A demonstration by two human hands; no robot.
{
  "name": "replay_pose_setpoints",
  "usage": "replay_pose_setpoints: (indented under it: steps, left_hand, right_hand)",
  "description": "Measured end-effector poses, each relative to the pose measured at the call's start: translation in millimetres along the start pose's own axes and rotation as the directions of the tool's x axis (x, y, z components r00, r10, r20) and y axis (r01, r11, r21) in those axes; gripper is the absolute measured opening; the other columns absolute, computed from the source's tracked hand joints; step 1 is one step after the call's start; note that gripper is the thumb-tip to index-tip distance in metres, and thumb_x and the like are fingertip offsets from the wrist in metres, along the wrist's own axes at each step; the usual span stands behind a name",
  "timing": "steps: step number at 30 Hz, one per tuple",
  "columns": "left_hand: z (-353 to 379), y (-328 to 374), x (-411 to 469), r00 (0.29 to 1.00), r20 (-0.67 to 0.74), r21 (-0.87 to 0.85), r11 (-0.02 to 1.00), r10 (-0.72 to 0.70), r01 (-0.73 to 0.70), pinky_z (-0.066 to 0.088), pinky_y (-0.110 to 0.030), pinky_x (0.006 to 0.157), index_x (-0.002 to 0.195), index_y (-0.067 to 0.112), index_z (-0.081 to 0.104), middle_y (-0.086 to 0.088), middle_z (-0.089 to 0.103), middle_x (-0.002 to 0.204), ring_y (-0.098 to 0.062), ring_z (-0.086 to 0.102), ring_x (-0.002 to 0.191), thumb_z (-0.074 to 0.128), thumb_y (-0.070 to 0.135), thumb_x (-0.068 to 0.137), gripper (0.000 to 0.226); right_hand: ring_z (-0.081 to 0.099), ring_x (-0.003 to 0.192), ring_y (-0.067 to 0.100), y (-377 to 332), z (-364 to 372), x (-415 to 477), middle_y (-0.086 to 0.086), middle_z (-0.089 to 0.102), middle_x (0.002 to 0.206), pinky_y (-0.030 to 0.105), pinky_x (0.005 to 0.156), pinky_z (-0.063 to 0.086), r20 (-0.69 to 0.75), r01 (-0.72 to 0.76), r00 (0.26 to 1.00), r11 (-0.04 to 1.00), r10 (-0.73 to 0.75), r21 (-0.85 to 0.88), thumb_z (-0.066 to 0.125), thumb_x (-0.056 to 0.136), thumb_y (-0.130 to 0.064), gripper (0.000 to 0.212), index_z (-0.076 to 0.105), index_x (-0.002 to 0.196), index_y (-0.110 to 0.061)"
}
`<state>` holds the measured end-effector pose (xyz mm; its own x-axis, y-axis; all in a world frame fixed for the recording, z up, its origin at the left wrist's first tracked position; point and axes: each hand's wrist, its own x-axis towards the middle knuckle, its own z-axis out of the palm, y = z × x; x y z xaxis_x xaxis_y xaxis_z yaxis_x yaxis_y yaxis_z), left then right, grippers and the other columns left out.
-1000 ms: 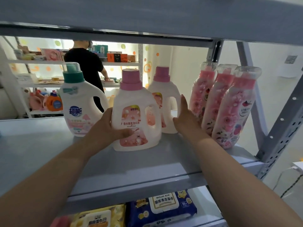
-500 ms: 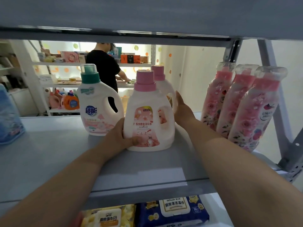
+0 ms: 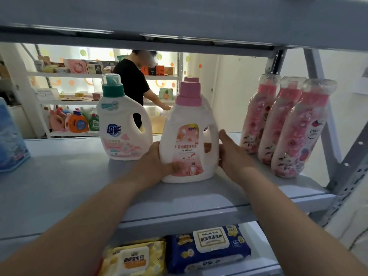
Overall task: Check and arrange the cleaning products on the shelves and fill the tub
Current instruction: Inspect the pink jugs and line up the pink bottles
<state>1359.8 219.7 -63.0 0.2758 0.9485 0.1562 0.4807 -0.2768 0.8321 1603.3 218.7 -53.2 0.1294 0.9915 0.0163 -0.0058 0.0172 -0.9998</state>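
Pink-capped bottle stands upright near the shelf front edge, directly between both hands: left hand grips its left side, right hand presses flat against its right.

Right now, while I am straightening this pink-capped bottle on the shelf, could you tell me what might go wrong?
A second pink-capped bottle stands right behind the front bottle; pushing back could knock it toward the shelf's open rear.
The right hand lies flat on the front bottle's side, near three wrapped pink bottles; a sideways slide might topple them.
Only the left hand has a grip, low down, so the bottle could tip.
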Motion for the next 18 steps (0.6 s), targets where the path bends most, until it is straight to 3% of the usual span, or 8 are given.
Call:
replay_pose_setpoints:
  steps: [3, 6, 9, 12, 15, 17, 18]
  left_hand:
    - [4, 7, -22, 0.998, -0.006, -0.059, 0.996, -0.062, 0.061, 0.047, -0.026, 0.083, 0.135, 0.032, 0.038, 0.016, 0.056, 0.12, -0.008, 0.057, 0.107, 0.083, 0.051, 0.075, 0.077]
    - [-2, 12, -54, 0.998, 0.02, -0.147, 0.987, -0.058, 0.06, 0.045, -0.02, 0.077, 0.131, 0.038, 0.037, 0.021, 0.057, 0.119, 0.003, 0.056, 0.102, 0.074, 0.064, 0.069, 0.077]
    - [-12, 12, -83, 0.999, 0.037, -0.162, 0.986, -0.024, 0.029, 0.052, -0.02, 0.077, 0.133, 0.039, 0.042, 0.025, 0.063, 0.115, 0.001, 0.064, 0.095, 0.062, 0.086, 0.064, 0.086]
    - [-23, 6, -114, 1.0, 0.007, -0.231, 0.973, -0.012, 0.013, 0.058, -0.037, 0.09, 0.138, 0.036, 0.042, 0.019, 0.067, 0.119, -0.005, 0.069, 0.102, 0.059, 0.096, 0.056, 0.103]
    - [-32, -1, -150, 0.999, -0.028, -0.31, 0.95, 0.018, -0.026, 0.058, -0.037, 0.089, 0.14, 0.047, 0.032, 0.024, 0.063, 0.117, -0.005, 0.067, 0.104, 0.059, 0.086, 0.07, 0.084]
    - [-38, -5, -170, 0.997, -0.073, -0.356, 0.933, 0.017, -0.042, 0.062, -0.041, 0.075, 0.125, 0.071, 0.032, 0.029, 0.065, 0.112, -0.012, 0.072, 0.099, 0.058, 0.079, 0.079, 0.054]
    - [-40, -9, -176, 0.994, -0.109, -0.394, 0.918, -0.001, -0.042, 0.063, -0.038, 0.069, 0.118, 0.077, 0.033, 0.031, 0.066, 0.112, -0.014, 0.073, 0.097, 0.055, 0.077, 0.083, 0.041]
  right_hand:
    - [0.06, 0.129, 0.018, 16, 0, -20, -0.011, 0.067, 0.135, 0.05, 0.115, 0.041, -0.027, 0.01, 1.0, 0.991, -0.013, -0.132, 0.043, 0.073, -0.098, 0.087, 0.058, 0.139, -0.044]
    - [0.058, 0.131, 0.024, 22, 3, -49, -0.011, 0.065, 0.138, 0.057, 0.115, 0.039, -0.033, 0.014, 0.999, 0.982, -0.021, -0.187, 0.042, 0.064, -0.105, 0.089, 0.052, 0.138, -0.058]
    - [0.066, 0.12, 0.027, 9, 23, -92, -0.004, 0.072, 0.127, 0.059, 0.109, 0.046, -0.038, 0.041, 0.998, 0.993, -0.046, -0.11, 0.05, 0.075, -0.087, 0.071, 0.057, 0.136, -0.049]
    - [0.075, 0.096, 0.023, 8, 44, -126, 0.001, 0.078, 0.106, 0.055, 0.097, 0.055, -0.034, 0.066, 0.997, 0.994, -0.063, 0.09, 0.054, 0.101, -0.049, 0.041, 0.057, 0.139, -0.034]
    - [0.076, 0.092, 0.025, 10, 66, -160, 0.008, 0.079, 0.107, 0.05, 0.088, 0.058, -0.024, -0.005, 1.0, 0.947, 0.013, 0.321, 0.046, 0.106, -0.04, 0.027, 0.065, 0.126, -0.039]
    - [0.071, 0.112, 0.034, 10, 81, -181, 0.015, 0.073, 0.125, 0.054, 0.095, 0.056, 0.093, -0.115, 0.992, 0.873, 0.08, 0.475, 0.041, 0.104, -0.051, 0.04, 0.074, 0.12, -0.036]
    - [0.066, 0.121, 0.036, 13, 88, -190, 0.016, 0.068, 0.133, 0.054, 0.099, 0.055, 0.162, -0.169, 0.982, 0.831, 0.097, 0.529, 0.038, 0.103, -0.056, 0.05, 0.073, 0.127, -0.029]
